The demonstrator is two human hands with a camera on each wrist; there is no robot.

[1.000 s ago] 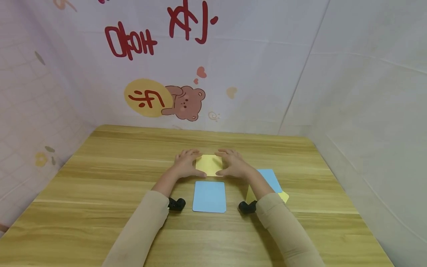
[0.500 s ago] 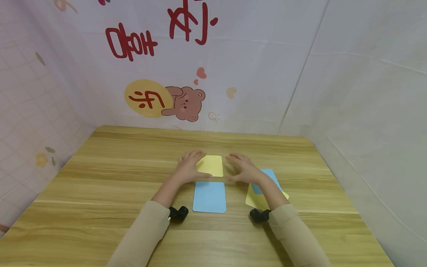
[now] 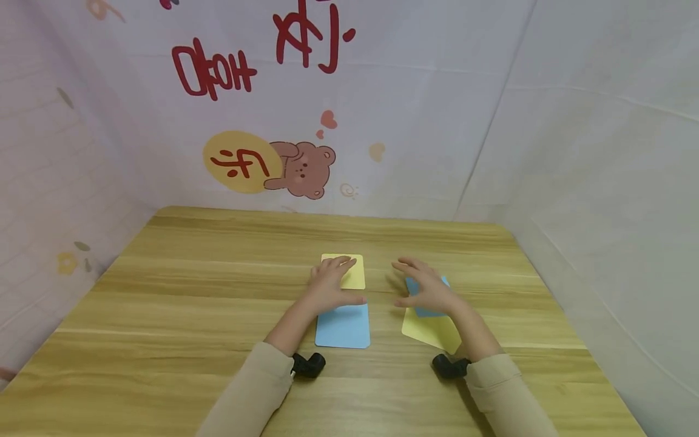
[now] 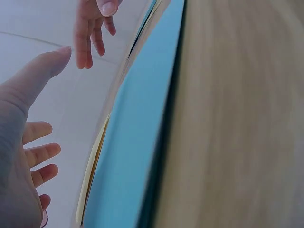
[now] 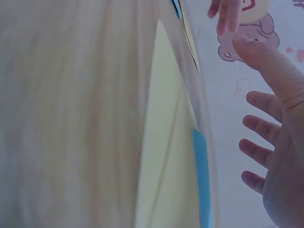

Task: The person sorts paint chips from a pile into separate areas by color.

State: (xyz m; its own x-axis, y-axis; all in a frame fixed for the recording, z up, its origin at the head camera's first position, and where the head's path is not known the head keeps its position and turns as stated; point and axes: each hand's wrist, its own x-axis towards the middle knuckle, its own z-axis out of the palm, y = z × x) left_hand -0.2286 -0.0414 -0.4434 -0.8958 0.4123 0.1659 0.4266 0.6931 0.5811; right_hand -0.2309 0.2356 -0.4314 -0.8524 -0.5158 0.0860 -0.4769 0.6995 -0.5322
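Yellow card (image 3: 349, 271) lies flat under the left hand (image 3: 329, 286), fingers straight and holding nothing, just behind a blue card (image 3: 343, 326). Beside them, the right hand (image 3: 428, 290) hovers spread, its grip empty, above blue and yellow cards (image 3: 428, 331) overlapping on the worktop (image 3: 164, 315). Sliding one card free likely needs flat, light fingertip pressure.

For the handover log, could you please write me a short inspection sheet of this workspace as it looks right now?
Surface: wooden table, light grain, flat.
Job's things: yellow card lying flat above a blue card at the centre; on the right a second blue card overlapping a larger yellow sheet.
Clutter: nothing seen.
Hands: left hand open, over the join of the centre cards; right hand open, fingers spread over the right-hand pile; contact cannot be told.
Cables: nothing seen; small black wrist cameras only.
Surroundings: pale backdrop with a bear cartoon and red lettering.
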